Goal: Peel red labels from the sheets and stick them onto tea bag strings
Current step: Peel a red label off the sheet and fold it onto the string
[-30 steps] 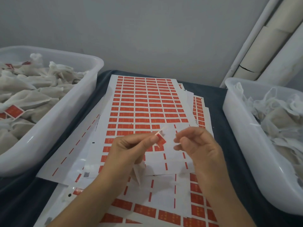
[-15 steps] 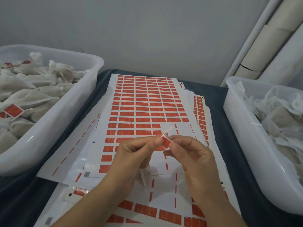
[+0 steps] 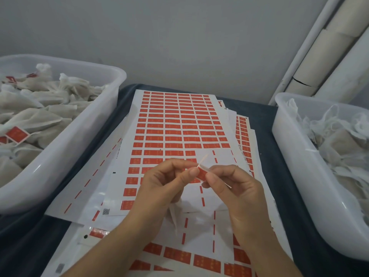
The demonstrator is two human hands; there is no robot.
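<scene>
Above label sheets (image 3: 175, 124) on table (image 3: 259, 120): your left hand (image 3: 159, 188) and right hand (image 3: 237, 188) both pinch one red label (image 3: 201, 173), folded over string; tea bag (image 3: 175, 214) dangles under left hand.

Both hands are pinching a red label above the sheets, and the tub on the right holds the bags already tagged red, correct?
Not quite. In the head view, the red-tagged bags lie in the left tub; the right tub shows none. Both the left hand and right hand pinch the red label.

dim soft even light, slight blur, wide-angle edge curvature
</scene>
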